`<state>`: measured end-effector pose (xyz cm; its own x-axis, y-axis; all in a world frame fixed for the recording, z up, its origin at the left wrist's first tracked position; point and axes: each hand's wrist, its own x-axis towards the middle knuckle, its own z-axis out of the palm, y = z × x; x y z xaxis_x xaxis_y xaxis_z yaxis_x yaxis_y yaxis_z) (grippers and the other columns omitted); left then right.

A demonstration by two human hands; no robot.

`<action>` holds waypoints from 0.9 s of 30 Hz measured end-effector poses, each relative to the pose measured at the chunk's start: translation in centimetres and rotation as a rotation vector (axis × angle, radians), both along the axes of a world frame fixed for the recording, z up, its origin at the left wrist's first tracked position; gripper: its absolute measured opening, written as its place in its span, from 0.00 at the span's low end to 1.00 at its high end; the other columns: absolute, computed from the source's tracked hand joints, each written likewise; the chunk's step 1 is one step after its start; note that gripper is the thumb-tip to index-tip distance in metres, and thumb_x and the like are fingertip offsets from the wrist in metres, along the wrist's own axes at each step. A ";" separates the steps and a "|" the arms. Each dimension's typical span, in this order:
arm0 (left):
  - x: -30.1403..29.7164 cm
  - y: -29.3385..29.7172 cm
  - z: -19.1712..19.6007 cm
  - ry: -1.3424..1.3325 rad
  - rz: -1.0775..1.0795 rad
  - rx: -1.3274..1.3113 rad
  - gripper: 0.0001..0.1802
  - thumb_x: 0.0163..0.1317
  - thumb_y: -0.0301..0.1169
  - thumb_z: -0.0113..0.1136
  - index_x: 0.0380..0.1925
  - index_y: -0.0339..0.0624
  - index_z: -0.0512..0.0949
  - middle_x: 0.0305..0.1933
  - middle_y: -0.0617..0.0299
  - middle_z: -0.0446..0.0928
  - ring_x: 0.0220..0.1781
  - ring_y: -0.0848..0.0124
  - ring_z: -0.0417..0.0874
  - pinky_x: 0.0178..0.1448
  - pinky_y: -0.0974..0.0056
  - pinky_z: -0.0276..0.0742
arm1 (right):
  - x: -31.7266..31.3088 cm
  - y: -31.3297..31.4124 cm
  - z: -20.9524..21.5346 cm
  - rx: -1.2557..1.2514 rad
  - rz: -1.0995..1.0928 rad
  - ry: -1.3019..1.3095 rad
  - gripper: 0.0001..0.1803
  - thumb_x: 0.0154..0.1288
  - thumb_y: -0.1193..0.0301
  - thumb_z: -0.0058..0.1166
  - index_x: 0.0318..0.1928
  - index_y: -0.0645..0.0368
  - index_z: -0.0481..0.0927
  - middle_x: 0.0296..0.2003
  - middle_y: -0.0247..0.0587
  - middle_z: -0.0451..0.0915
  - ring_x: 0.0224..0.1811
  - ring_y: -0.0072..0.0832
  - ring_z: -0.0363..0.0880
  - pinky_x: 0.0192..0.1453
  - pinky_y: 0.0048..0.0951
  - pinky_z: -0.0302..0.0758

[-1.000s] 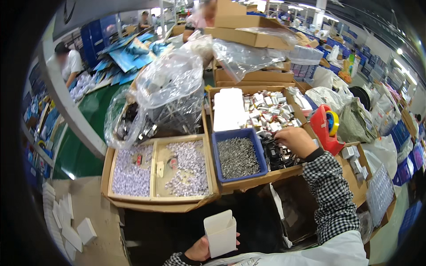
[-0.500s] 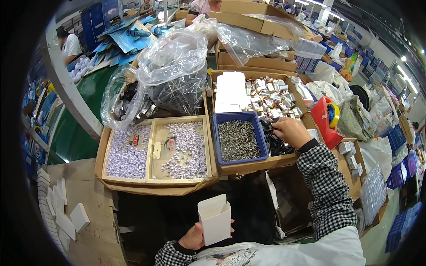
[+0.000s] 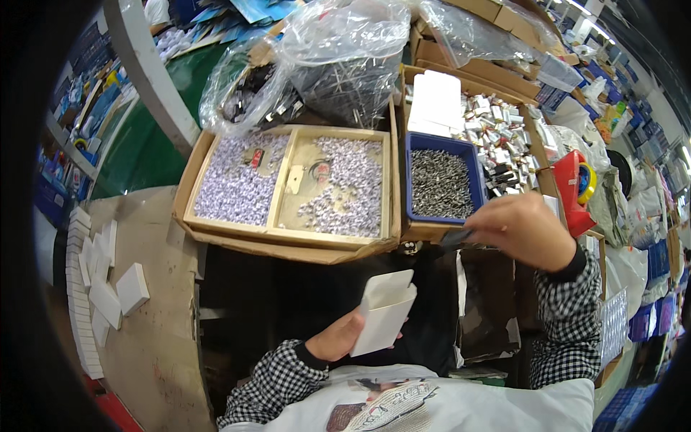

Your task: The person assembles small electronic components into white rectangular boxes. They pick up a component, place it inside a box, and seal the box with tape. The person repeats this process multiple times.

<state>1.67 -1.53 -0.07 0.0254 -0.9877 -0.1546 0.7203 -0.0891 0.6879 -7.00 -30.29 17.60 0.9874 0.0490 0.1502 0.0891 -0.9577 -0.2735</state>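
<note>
My left hand [image 3: 338, 335] grips a small white carton [image 3: 381, 320] from its left side. The carton is tilted, its top flap standing up. To the right and above it, my right hand [image 3: 527, 229] pinches a small black piece [image 3: 456, 236], blurred, kind unclear. That hand is in front of the box holding a blue bin [image 3: 409, 180], which is full of small metal screws [image 3: 440, 186]. Beyond the hand lie loose black pieces [image 3: 502, 180] and many small silvery-white packs with wires [image 3: 497, 129]. Flat white cards [image 3: 435, 103] lie behind the bin.
At left, a wooden two-part tray [image 3: 279, 183] holds tiny pale parts. White cartons [image 3: 108, 299] lie on a cardboard-covered surface [image 3: 158, 338]. A clear plastic bag [image 3: 345, 36] bulges behind. A red tape dispenser [image 3: 568, 191] stands at right, and an open cardboard box [image 3: 489, 309] below.
My right hand has come out of the black pieces and back toward me with one piece. The carton in my left hand is now more tilted. The whole view has shifted.
</note>
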 end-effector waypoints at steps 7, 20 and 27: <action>-0.7 -0.2 0.6 -0.154 0.003 0.037 0.57 0.51 0.72 0.46 0.67 0.34 0.53 0.60 0.50 0.67 0.57 0.66 0.74 0.59 0.60 0.75 | 2.8 6.7 -0.8 -0.401 0.331 0.300 0.05 0.48 0.70 0.57 0.20 0.55 0.81 0.20 0.36 0.79 0.26 0.33 0.82 0.26 0.31 0.75; 0.7 1.9 0.1 0.143 0.027 -0.209 0.59 0.50 0.74 0.45 0.68 0.35 0.51 0.63 0.46 0.66 0.59 0.63 0.74 0.61 0.58 0.73 | 6.4 10.8 2.0 0.107 0.485 0.127 0.15 0.56 0.72 0.56 0.45 0.61 0.76 0.36 0.40 0.78 0.37 0.35 0.81 0.37 0.30 0.78; 2.3 3.8 0.0 0.247 0.088 -0.290 0.66 0.41 0.75 0.53 0.68 0.35 0.49 0.65 0.36 0.61 0.62 0.49 0.71 0.62 0.47 0.71 | 12.0 7.9 1.1 0.125 0.310 0.064 0.06 0.60 0.73 0.58 0.37 0.61 0.82 0.32 0.43 0.83 0.33 0.37 0.82 0.39 0.31 0.78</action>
<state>3.99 2.24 -0.08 0.1093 -0.9870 0.1181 0.8635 0.1531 0.4806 4.99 -22.42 18.74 0.9361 0.3332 0.1125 0.3496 -0.8466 -0.4013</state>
